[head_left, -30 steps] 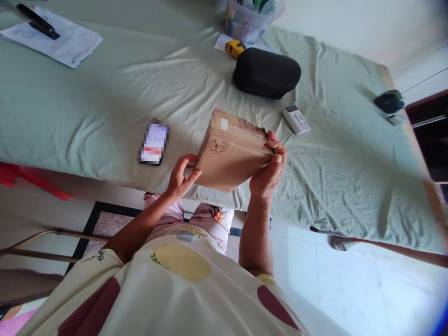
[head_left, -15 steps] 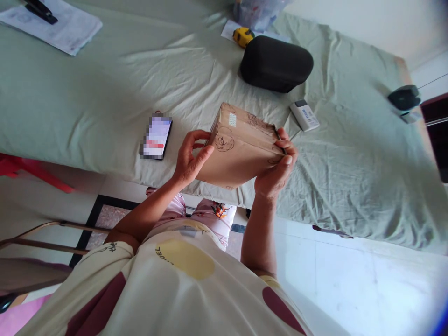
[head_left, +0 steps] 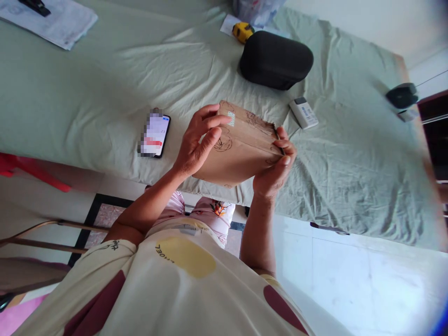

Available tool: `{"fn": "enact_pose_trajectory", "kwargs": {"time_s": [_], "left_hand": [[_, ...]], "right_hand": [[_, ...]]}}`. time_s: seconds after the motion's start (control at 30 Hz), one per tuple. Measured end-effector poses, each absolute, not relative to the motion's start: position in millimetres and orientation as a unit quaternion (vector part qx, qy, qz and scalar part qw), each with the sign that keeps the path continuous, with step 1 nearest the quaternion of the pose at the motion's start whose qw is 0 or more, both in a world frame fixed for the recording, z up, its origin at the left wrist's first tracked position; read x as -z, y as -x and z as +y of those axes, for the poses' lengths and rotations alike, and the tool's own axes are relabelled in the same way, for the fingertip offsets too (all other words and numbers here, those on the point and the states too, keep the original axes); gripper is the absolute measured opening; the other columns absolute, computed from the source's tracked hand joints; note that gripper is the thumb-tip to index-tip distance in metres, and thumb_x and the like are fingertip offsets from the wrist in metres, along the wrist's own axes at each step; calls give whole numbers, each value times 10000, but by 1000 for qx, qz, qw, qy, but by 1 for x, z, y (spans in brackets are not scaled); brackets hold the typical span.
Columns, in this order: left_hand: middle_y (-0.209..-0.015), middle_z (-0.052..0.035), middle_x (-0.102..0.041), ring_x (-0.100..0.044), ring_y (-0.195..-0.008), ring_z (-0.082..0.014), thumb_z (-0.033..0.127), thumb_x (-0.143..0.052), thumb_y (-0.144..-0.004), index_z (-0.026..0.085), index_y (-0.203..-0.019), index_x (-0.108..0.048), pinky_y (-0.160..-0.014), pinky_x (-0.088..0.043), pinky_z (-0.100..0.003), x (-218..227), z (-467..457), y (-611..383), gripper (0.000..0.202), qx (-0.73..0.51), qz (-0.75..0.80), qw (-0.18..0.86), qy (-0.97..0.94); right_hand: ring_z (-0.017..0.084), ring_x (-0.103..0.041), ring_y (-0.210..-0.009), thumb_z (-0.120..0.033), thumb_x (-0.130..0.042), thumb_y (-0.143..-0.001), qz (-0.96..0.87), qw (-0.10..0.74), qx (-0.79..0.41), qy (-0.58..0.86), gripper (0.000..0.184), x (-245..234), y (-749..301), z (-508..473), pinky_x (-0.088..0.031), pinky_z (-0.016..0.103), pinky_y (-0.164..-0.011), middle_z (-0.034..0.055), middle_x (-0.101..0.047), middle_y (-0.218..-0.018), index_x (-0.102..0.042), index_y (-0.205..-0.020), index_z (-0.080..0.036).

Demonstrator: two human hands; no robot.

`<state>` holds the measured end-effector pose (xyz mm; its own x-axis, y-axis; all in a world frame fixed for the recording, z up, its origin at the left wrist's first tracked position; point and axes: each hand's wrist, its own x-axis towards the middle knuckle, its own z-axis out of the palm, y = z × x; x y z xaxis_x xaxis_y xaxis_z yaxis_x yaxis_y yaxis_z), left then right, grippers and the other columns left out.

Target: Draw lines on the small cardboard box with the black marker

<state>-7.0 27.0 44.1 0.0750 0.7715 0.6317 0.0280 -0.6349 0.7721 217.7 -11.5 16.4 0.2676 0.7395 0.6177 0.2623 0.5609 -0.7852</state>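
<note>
A brown cardboard box (head_left: pixel 231 158) with pen scribbles is held tilted above the cloth-covered table. My right hand (head_left: pixel 276 163) is closed around its right end, thumb on the near face and fingers over the edge. At the left end, my left hand (head_left: pixel 199 135) has its fingers apart and stretched over the box. Its index fingertip touches a small pale patterned sticker (head_left: pixel 231 118), and the thumb lies just below. A phone (head_left: pixel 156 135) with a lit screen, partly blurred out, rests left of the box.
Behind the box lie a black zip-style case (head_left: pixel 276 60), a yellow tape measure (head_left: pixel 242 32) and a small white device (head_left: pixel 303 113). Papers (head_left: pixel 52 21) with a black object on top are far left. A dark object (head_left: pixel 402 96) stands near the right edge. A chair frame (head_left: pixel 45 233) is lower left.
My left hand has shifted from the box's left edge up onto the face, its index finger reaching the sticker. My right hand keeps its grip. The view has shifted slightly.
</note>
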Motion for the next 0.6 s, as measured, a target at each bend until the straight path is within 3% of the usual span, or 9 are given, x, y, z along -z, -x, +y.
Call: {"fn": "enact_pose_trajectory", "kwargs": {"time_s": [0.17,0.33,0.6], "left_hand": [[-1462,-50,-635,-619,-1395,-202,595,-450,-1100,359,-1257,-739,-1254,-489,-422,-41,17,10,405,-605,298,281,-683],[-1472,-64,-633,-595,-1426,-207,601,-470,-1095,306,-1204,-726,-1265,-472,-427,-43,1,7,405,-613,316,274,-670],[-1451,-99,-639,-606,-1397,-262,604,-479,-1081,272,-1137,-663,-1223,-490,-461,-47,-15,2,383,-572,399,197,-689]], "right_hand": [[333,-515,-1555,-738,-317,-1030,-575,658,-175,453,588,-18,-212,-19,-379,673,-1293,51,-587,-1525,-647,-1316,-344],[331,-514,-1555,-793,-306,-1004,-566,647,-150,488,617,-15,-208,-30,-407,665,-1280,48,-597,-1516,-651,-1268,-355],[340,-547,-1531,-721,-523,-980,-550,666,-162,478,455,-24,-199,-47,-367,675,-1316,67,-630,-1507,-627,-1090,-292]]}}
